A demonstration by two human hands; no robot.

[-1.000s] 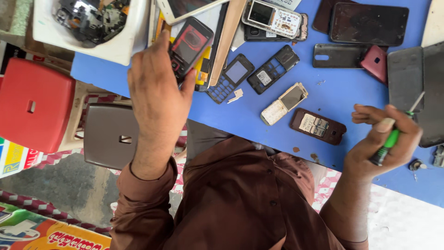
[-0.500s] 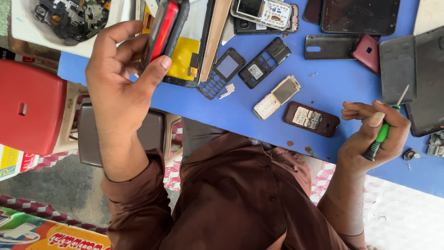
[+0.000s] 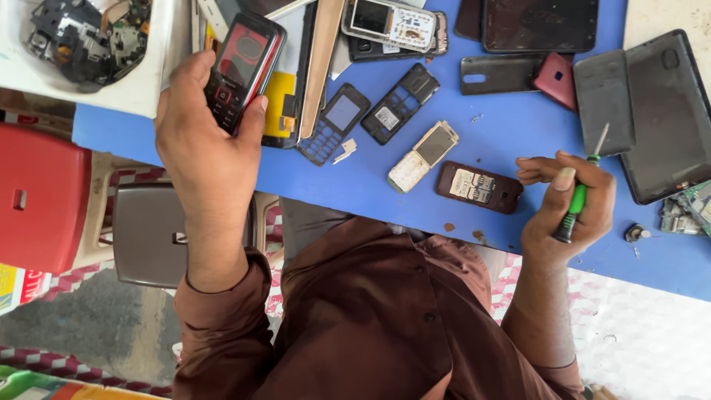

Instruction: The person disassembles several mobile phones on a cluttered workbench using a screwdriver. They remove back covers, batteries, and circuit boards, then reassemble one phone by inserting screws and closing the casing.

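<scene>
**A:** Entry, head view. Left hand?

**B:** Raised over the near-left edge of the blue tabletop, back of the hand towards the camera. It is clamped on a black bar phone with red trim and a keypad: thumb along the phone's right edge, fingers wrapped behind the left edge. The phone is held off the table, screen facing the camera, tilted a little to the right.

**A:** Right hand?

**B:** At the near edge of the table, well apart from the left. The fingers are curled around a slim screwdriver with a green handle, thumb pressed on the handle. The metal shaft points up and away, its tip over a dark grey flat back cover. I cannot tell whether the tip touches it.

**A:** Nearest things on the table?

**B:** Just left of the right hand's fingertips lies a brown phone body with its back off. Beside that is a pale beige phone shell, lying at an angle. Farther left are a black keypad frame and a black front housing, side by side.

**A:** Surroundings?

**B:** A white tray of dark loose parts is at the table's left end, just left of the held phone. Below the table edge are a red plastic stool and a grey one. The person's brown shirt sleeves reach to both wrists.
</scene>
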